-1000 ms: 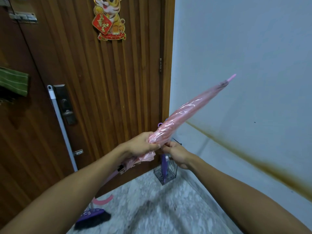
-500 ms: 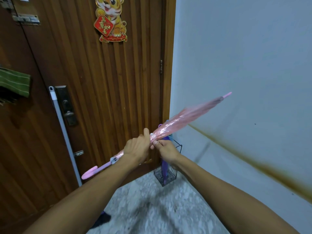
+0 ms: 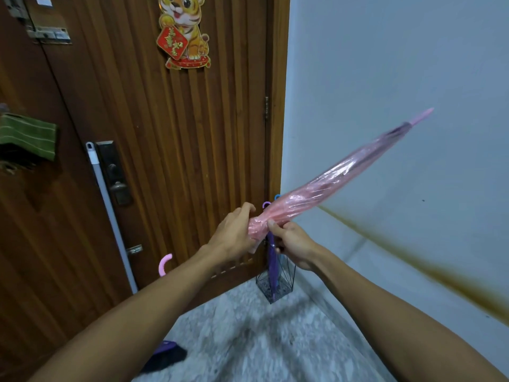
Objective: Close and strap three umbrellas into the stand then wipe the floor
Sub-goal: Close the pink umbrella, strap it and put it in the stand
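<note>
A closed pink see-through umbrella (image 3: 338,177) points up and to the right across the wall, its curved pink handle (image 3: 164,263) showing below my left forearm. My left hand (image 3: 234,232) grips the gathered lower end of the canopy. My right hand (image 3: 292,241) pinches the same bunched plastic from the right. Behind my hands, a black wire stand (image 3: 286,277) in the corner holds a purple umbrella (image 3: 272,266); a purple and a blue handle tip show above it.
A ribbed wooden door (image 3: 165,133) with a lock plate fills the left. A white mop pole (image 3: 110,210) leans on it, with the dark mop head (image 3: 168,354) on the speckled floor (image 3: 261,340). A green cloth (image 3: 27,136) hangs at far left. The pale wall carries a brown streak (image 3: 413,260).
The umbrella's tip has swung back upward after dipping, and the handle has tilted down. Both hands stay on the gathered canopy end, the left hand now wrapped round it.
</note>
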